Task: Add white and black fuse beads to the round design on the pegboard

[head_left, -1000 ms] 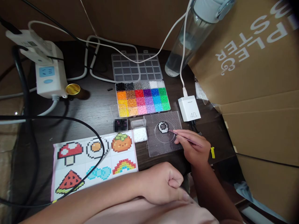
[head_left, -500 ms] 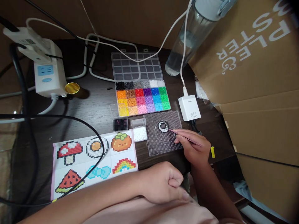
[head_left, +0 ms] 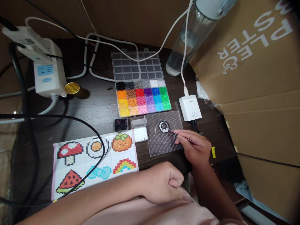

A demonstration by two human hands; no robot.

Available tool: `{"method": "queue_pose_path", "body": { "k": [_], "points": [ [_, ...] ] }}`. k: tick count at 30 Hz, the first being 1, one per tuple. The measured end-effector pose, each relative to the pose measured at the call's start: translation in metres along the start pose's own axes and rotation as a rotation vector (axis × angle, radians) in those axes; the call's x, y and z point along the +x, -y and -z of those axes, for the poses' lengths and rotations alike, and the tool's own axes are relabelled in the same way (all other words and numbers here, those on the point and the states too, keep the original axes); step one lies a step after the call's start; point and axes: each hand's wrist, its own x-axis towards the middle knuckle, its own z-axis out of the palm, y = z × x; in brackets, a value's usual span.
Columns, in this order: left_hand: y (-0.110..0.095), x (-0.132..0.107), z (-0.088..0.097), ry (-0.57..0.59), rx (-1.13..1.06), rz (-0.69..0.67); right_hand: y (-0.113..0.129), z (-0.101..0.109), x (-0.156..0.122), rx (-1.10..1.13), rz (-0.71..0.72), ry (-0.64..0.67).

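Observation:
My right hand (head_left: 198, 148) pinches a pair of pink tweezers (head_left: 186, 137) over the clear pegboard (head_left: 156, 149). The tweezer tips meet the lower right edge of a small bead pattern (head_left: 161, 128), a white ring with a black outline and an open middle. Whether a bead sits between the tips is too small to tell. My left hand (head_left: 164, 184) is curled into a fist near the desk's front edge, and nothing shows in it. Left of the pegboard stands a small box of white beads (head_left: 140, 134) with its lid open.
A sorted bead case (head_left: 144, 98) lies open behind the pegboard. On the left is a pattern sheet (head_left: 84, 168), crossed by a black cable. A white charger (head_left: 190, 108), water bottle (head_left: 185, 40), power strip (head_left: 50, 75) and gold-topped cup (head_left: 72, 89) stand around; cardboard walls enclose the desk.
Both hands stay in place. The tweezer tips remain at the same edge of the bead pattern, with no clear difference there.

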Motion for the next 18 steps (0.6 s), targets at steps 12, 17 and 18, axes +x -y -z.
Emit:
{"method": "queue_pose_path", "body": {
  "k": [12, 17, 18],
  "points": [
    [0.0005, 0.0004, -0.0002, -0.006, -0.004, -0.007, 0.0003, 0.0004, 0.0001, -0.009, -0.013, -0.033],
    [0.0006, 0.0002, 0.0000, -0.009, -0.009, -0.010, 0.0005, -0.0005, 0.0001, 0.001, 0.002, -0.038],
    [0.0004, 0.0001, 0.0000, -0.011, -0.011, -0.006, 0.0005, -0.0008, 0.0001, 0.006, 0.004, -0.036]
  ]
}}
